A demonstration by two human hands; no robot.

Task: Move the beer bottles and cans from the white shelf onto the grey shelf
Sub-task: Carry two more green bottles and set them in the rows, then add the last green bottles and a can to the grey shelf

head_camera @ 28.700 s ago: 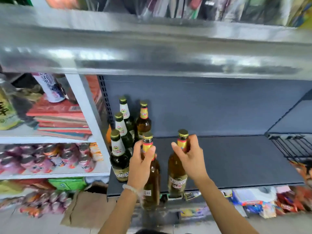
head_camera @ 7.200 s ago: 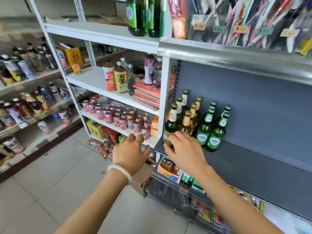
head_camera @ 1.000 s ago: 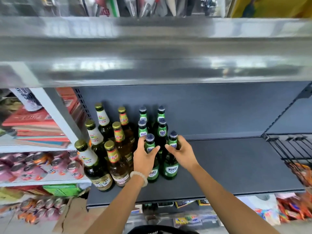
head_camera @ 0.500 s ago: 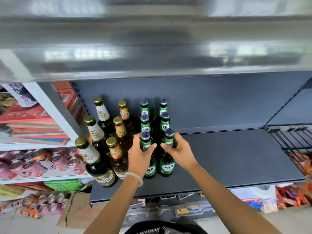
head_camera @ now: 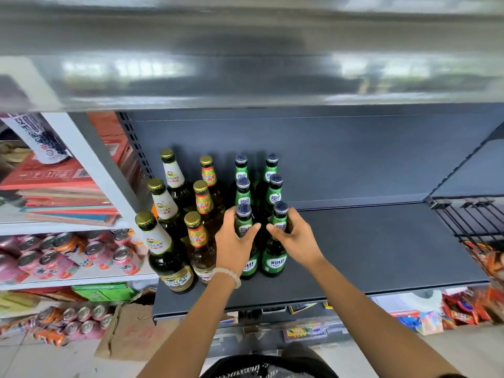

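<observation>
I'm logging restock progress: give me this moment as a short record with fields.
left hand: grips front-left green bottle
right hand: grips front-right green bottle
grey shelf: twelve bottles upright, six green, six gold-capped
pink cans: on white shelf, unmoved

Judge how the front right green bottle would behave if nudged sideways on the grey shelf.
The green bottle is tall with a narrow base, so it would probably tip rather than slide. It looks like glass, so likely heavy and breakable. The right hand grips its neck, and close neighbours would likely catch it leftward; the shelf to its right is open.
</observation>
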